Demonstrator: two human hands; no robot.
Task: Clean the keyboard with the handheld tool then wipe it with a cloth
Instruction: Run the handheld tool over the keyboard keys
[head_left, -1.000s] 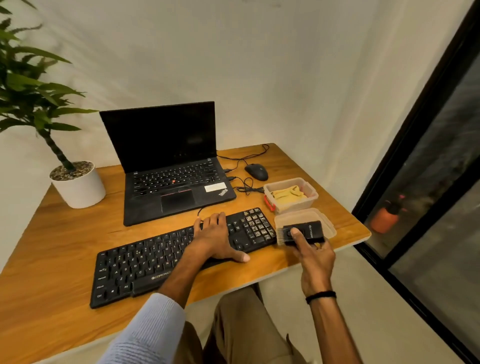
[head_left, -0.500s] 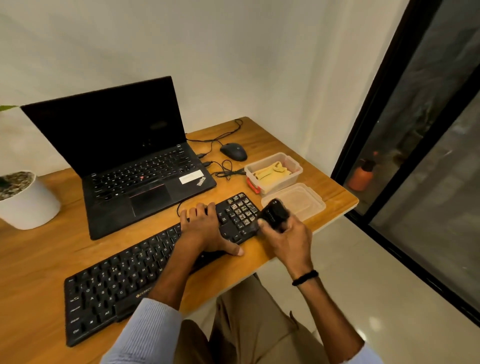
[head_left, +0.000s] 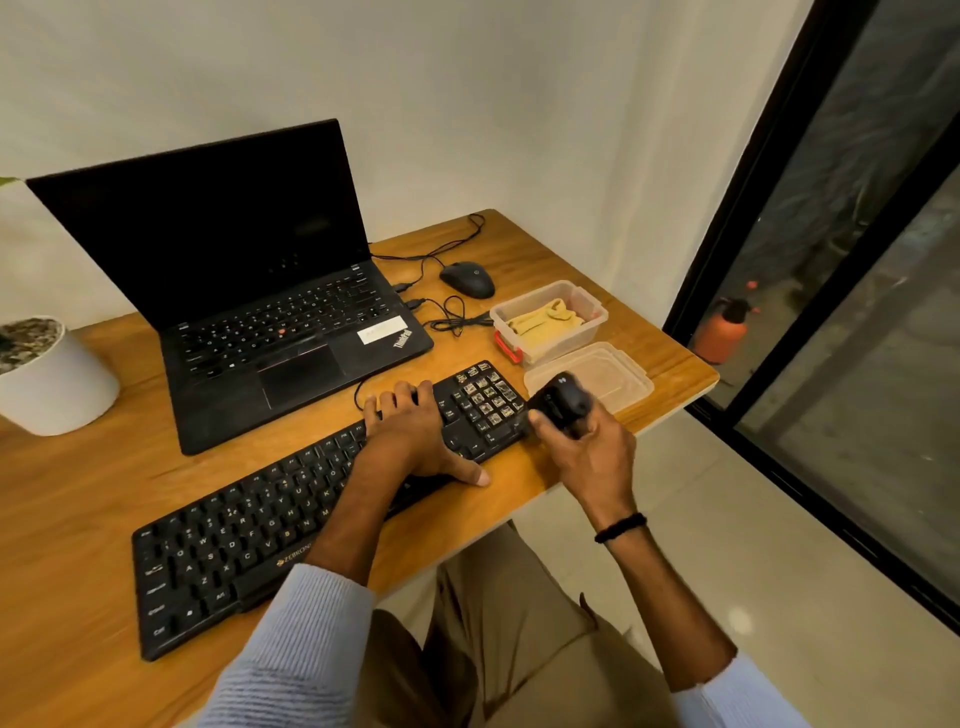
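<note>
A black full-size keyboard (head_left: 244, 535) lies at an angle on the wooden desk (head_left: 78, 519). My left hand (head_left: 415, 436) rests flat on the keys just left of the number pad, fingers spread, thumb at the front edge. My right hand (head_left: 587, 447) grips a small black handheld cleaning tool (head_left: 561, 402) at the keyboard's right end, beside the number pad. The tool is blurred and its working end is hidden. A yellow cloth (head_left: 545, 319) lies folded in a clear plastic box (head_left: 592, 306) behind the keyboard's right end.
An open black laptop (head_left: 249, 291) stands behind the keyboard, with a black mouse (head_left: 467, 279) and loose cables to its right. The box's clear lid (head_left: 618, 374) lies near the desk's right corner. A white plant pot (head_left: 52, 374) is at the left. Dark glass doors stand on the right.
My right hand carried the tool from over the clear lid to the keyboard's right end and turned it downwards. My left hand stayed on the keys. The camera view shifted.
</note>
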